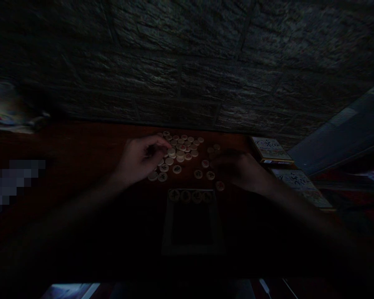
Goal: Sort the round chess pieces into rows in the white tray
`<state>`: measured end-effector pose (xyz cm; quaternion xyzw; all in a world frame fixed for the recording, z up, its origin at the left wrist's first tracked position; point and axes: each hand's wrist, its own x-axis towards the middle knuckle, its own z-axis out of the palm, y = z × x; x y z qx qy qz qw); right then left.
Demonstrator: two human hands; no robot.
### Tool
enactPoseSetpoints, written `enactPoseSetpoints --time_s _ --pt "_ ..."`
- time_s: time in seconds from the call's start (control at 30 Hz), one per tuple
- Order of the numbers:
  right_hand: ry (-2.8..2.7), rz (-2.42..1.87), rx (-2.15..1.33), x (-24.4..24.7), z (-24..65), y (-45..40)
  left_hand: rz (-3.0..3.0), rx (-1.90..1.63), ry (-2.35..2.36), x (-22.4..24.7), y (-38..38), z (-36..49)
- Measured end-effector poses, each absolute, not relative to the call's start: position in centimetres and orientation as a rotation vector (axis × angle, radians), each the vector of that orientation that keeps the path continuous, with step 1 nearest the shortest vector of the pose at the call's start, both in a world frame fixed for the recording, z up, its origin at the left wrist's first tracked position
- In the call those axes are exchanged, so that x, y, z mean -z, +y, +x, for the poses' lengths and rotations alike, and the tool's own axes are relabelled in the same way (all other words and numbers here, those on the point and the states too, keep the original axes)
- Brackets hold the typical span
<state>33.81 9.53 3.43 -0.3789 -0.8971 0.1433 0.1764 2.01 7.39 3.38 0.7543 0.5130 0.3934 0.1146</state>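
Note:
Round pale Chinese chess pieces (177,169) lie in a loose heap, some stacked, some showing red or black characters. My left hand (141,158) is at the heap's left side, thumb and forefinger curled together at the edge of a blank-faced chess piece (171,152). To the right, my right hand (239,168) is held low over the table, its fingers pointing left near a few outlying pieces (217,147). Deep shadow hides its fingertips. In front of both hands lies a shallow rectangular tray (167,224) with a row of several pieces along its far edge.
Two flat printed boxes, one farther back (272,148) and one nearer (302,187), lie on the right. A stone-block wall (187,74) rises behind the reddish-brown table (90,141). At the far left stands a clear container (3,106). The scene is very dark.

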Motion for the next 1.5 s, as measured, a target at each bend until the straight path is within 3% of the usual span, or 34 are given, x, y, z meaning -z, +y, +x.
enactPoseSetpoints --time_s 0.47,0.83,1.23,1.5 --pt "-2.732 -1.188 -0.113 -4.1 33.1 8.4 2.224 -1.139 1.5 -3.5 7.2 2.2" --pt "-2.383 -1.181 -0.467 -3.1 32.9 9.2 2.241 -1.128 1.491 -3.5 7.2 2.2" --pt "-2.425 -1.386 -0.23 -4.9 34.6 9.9 2.238 -1.132 1.504 -3.7 7.1 2.3" --pt "-2.551 -1.467 -0.527 -4.4 35.3 10.3 2.24 -1.125 1.471 -3.8 7.2 2.3"
